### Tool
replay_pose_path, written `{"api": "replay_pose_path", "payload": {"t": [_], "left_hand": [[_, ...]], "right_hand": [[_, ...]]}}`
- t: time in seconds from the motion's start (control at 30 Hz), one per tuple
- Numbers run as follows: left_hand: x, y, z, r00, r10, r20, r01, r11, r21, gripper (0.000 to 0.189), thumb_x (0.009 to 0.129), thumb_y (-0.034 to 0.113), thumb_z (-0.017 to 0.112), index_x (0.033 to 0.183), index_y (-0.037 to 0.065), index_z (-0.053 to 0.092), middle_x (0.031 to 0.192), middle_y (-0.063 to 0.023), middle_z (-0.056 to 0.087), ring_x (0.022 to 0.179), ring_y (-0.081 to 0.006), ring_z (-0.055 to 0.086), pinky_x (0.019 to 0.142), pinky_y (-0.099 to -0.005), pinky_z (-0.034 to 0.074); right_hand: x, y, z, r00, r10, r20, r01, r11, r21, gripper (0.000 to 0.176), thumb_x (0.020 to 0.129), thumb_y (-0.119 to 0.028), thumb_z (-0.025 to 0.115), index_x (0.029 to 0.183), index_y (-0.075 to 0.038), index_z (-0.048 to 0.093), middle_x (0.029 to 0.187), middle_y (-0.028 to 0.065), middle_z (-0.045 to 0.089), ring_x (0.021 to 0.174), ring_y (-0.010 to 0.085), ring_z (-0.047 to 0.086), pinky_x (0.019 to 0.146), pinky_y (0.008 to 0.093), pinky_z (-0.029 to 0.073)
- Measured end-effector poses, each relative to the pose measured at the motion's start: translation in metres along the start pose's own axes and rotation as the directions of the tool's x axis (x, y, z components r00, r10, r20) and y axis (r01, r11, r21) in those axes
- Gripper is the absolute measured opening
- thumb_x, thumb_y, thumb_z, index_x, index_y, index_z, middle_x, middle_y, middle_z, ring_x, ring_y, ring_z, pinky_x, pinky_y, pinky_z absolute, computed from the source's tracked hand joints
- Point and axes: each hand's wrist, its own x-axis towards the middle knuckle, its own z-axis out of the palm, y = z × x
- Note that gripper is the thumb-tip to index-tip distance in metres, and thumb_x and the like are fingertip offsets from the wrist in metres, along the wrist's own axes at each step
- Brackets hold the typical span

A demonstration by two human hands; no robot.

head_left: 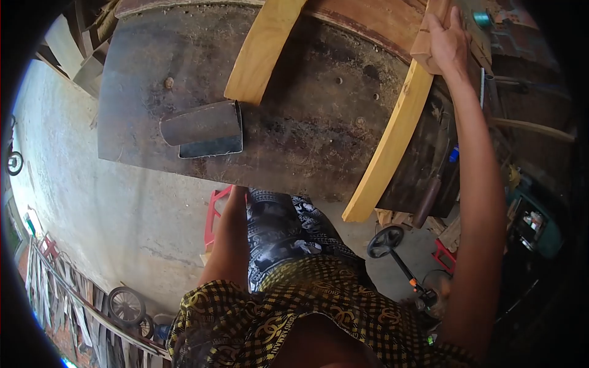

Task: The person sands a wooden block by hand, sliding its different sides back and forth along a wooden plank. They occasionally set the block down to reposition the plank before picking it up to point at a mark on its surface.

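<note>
My right hand [450,46] is at the far right of the workbench [141,67], thumb over a reddish-brown wooden block [422,53] and fingers along its far side, partly hidden. The block lies against a long, slightly curved yellow wooden strip [392,144], which runs toward me past the bench's near edge. My left forearm [228,236] reaches down to the near edge, where the bench hides the hand. A second curved yellow board [265,52] lies at the middle back. Near it rests a bent dark sheet piece [199,122], partly over a dark, light-edged tray-like piece [211,149].
A tool with a brown wooden handle [427,201] lies right of the strip. A teal spool [482,19] is at the upper right. Below are a red plastic stool [212,216], a round black disc on a shaft [385,241] and a wheel [126,305] beside stacked wood strips.
</note>
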Motion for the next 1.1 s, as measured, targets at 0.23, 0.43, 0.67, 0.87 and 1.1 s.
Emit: {"api": "replay_pose_path", "payload": {"t": [0.23,0.43,0.67,0.87,1.1], "left_hand": [[-0.073,-0.011,0.011,0.971,0.216,0.106,-0.228,0.967,0.118,0.073,0.093,0.063,0.047,0.134,0.003,0.054,0.136,-0.0162,0.056,0.125,-0.0324,0.051,0.107,-0.0490,0.036],[-0.156,0.302,-0.021,0.880,-0.369,0.299,0.462,0.812,-0.356,0.072,0.100,0.059,0.031,0.135,0.002,0.055,0.143,-0.0155,0.051,0.135,-0.0297,0.044,0.112,-0.0464,0.030],[-0.211,0.546,0.009,0.579,0.754,0.309,-0.293,0.546,-0.785,0.098,0.088,0.079,0.040,0.117,-0.012,0.061,0.071,-0.0077,0.061,0.053,-0.0136,0.052,0.054,-0.0320,0.041],[-0.276,0.606,0.050,0.636,0.712,0.299,0.399,0.029,-0.917,0.084,0.076,0.059,0.076,0.130,-0.002,0.058,0.076,-0.0234,0.069,0.047,-0.0295,0.062,0.051,-0.0332,0.058],[-0.209,0.619,0.068,-0.040,0.984,0.174,0.279,0.179,-0.944,0.076,0.081,0.062,0.070,0.111,-0.009,0.066,0.069,-0.0183,0.064,0.048,-0.0257,0.061,0.049,-0.0345,0.053]], "right_hand": [[-0.014,-0.040,-0.018,0.950,0.244,0.194,-0.283,0.936,0.210,0.077,0.096,-0.034,0.054,0.157,-0.013,0.014,0.161,0.0193,0.017,0.147,0.0440,0.014,0.116,0.0482,0.026],[-0.018,-0.045,-0.024,0.949,0.235,0.212,-0.285,0.925,0.250,0.078,0.095,-0.036,0.053,0.158,-0.013,0.012,0.162,0.0146,0.017,0.148,0.0434,0.010,0.118,0.0475,0.023],[-0.010,-0.042,-0.016,0.953,0.227,0.201,-0.267,0.943,0.199,0.079,0.095,-0.039,0.053,0.158,-0.014,0.011,0.162,0.0160,0.017,0.148,0.0427,0.009,0.119,0.0491,0.021],[-0.005,-0.036,-0.008,0.946,0.221,0.239,-0.301,0.874,0.381,0.080,0.096,-0.040,0.054,0.158,-0.016,0.010,0.162,0.0151,0.014,0.149,0.0398,0.011,0.120,0.0477,0.021],[-0.003,-0.030,-0.001,0.970,0.193,0.148,-0.223,0.948,0.227,0.082,0.094,-0.045,0.055,0.158,-0.016,0.012,0.163,0.0154,0.013,0.148,0.0416,0.010,0.120,0.0479,0.019]]}}
